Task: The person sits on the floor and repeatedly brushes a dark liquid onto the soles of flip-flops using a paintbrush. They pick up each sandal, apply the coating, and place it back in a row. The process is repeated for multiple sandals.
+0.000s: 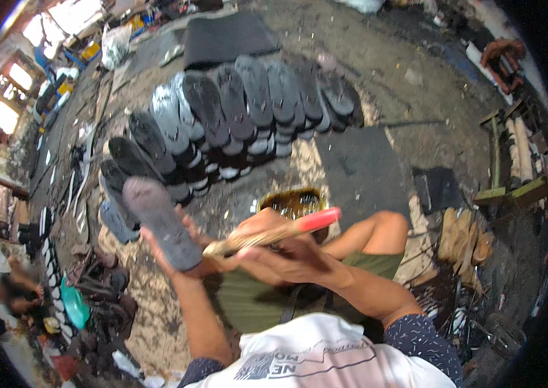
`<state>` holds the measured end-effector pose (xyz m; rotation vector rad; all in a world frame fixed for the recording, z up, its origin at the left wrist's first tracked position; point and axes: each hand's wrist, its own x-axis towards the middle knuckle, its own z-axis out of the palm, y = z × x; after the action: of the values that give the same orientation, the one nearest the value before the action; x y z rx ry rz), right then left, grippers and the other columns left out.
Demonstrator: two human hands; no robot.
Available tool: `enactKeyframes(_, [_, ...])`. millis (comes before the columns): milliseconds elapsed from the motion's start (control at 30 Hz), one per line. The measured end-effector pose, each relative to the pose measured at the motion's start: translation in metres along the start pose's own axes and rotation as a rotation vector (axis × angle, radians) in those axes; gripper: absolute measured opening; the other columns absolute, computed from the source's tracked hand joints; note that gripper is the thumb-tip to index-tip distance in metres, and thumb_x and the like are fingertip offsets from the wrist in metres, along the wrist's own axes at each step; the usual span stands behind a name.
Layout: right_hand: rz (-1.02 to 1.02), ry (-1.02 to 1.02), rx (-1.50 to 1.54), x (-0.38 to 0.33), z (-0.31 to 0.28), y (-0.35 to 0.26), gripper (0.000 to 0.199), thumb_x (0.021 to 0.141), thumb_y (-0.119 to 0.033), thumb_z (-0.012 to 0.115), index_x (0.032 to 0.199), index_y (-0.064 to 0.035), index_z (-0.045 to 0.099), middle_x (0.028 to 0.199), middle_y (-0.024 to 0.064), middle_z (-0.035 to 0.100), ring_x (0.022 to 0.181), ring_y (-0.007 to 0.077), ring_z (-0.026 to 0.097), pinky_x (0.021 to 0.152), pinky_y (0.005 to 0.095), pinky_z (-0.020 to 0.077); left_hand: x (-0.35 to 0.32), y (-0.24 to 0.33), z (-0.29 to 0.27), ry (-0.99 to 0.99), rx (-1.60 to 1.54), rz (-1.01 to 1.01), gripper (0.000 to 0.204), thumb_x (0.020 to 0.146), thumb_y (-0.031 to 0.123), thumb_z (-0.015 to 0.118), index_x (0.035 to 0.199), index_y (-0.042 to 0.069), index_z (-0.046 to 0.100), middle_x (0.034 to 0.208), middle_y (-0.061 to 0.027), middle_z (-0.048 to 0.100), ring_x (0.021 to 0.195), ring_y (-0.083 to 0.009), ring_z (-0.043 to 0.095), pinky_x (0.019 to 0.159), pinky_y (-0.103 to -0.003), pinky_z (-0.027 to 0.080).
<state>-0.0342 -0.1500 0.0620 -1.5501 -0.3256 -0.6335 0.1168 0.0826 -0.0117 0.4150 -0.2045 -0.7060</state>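
My left hand (158, 252) is closed round the lower part of a grey sandal sole (161, 220), which stands tilted with its broad end up. Most of the palm is behind the sole. My right hand (300, 257) grips a long straw-coloured brush-like tool (258, 241) with a red end (319, 220). Its pale tip sits just right of the sole; whether they touch I cannot tell. Past my right hand, on the floor, is a container of brown, shiny liquid (293, 202), partly hidden by my bent leg (377, 236).
A curved bank of stacked dark and grey soles (254, 90) lies ahead. Black sheets (368, 184) are spread on the floor. Tan foot-shaped forms (458, 236) and a wooden frame (506, 155) stand right. At left are dark straps (103, 275), a green bowl (75, 302) and another person (19, 288).
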Motion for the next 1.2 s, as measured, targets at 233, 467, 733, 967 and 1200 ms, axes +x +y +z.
enactKeyframes(233, [-0.149, -0.131, 0.094, 0.009, 0.024, 0.033, 0.019, 0.091, 0.001, 0.070, 0.109, -0.0052, 0.066, 0.111, 0.0090, 0.069, 0.103, 0.0253, 0.065, 0.093, 0.0401, 0.0497, 0.007, -0.008, 0.024, 0.415, 0.223, 0.359, 0.072, 0.104, 0.058, 0.043, 0.141, -0.004, 0.048, 0.117, -0.0192, 0.067, 0.086, -0.0307, 0.070, 0.066, -0.043, 0.062])
enactKeyframes(467, [-0.232, 0.020, -0.282, 0.078, 0.016, 0.061, 0.009, 0.092, -0.010, 0.071, 0.098, -0.0062, 0.066, 0.098, 0.0129, 0.070, 0.096, 0.0344, 0.068, 0.089, 0.0385, 0.0538, 0.010, -0.105, 0.089, 0.313, 0.043, 0.262, 0.057, 0.107, 0.038, 0.050, 0.158, 0.017, 0.033, 0.150, -0.0055, 0.046, 0.130, -0.0216, 0.052, 0.117, -0.038, 0.037])
enactKeyframes(733, [-0.015, -0.293, 0.164, 0.007, 0.054, 0.015, 0.012, 0.092, -0.005, 0.072, 0.104, -0.0052, 0.068, 0.099, 0.0067, 0.069, 0.096, 0.0198, 0.065, 0.084, 0.0345, 0.0509, 0.000, 0.010, -0.010, 0.315, 0.069, 0.291, 0.065, 0.103, 0.056, 0.047, 0.149, 0.009, 0.044, 0.126, -0.0141, 0.064, 0.101, -0.0260, 0.068, 0.082, -0.040, 0.062])
enactKeyframes(967, [0.275, 0.415, -0.242, 0.010, -0.060, 0.046, 0.023, 0.104, -0.019, 0.061, 0.120, -0.0032, 0.063, 0.112, 0.0006, 0.062, 0.103, 0.0104, 0.054, 0.095, 0.0281, 0.0438, -0.140, 0.072, -0.139, 0.759, -0.160, 0.425, 0.082, 0.096, 0.072, 0.047, 0.143, 0.005, 0.050, 0.130, -0.0190, 0.061, 0.111, -0.0366, 0.063, 0.088, -0.051, 0.059])
enactKeyframes(1200, [0.421, 0.589, -0.328, -0.046, -0.126, 0.075, 0.031, 0.103, -0.029, 0.062, 0.116, -0.0009, 0.064, 0.112, 0.0037, 0.063, 0.104, 0.0137, 0.055, 0.095, 0.0294, 0.0439, -0.252, 0.024, -0.143, 1.124, 0.071, 0.380, 0.051, 0.099, 0.037, 0.056, 0.136, 0.002, 0.050, 0.130, -0.0164, 0.060, 0.115, -0.0414, 0.060, 0.094, -0.054, 0.055])
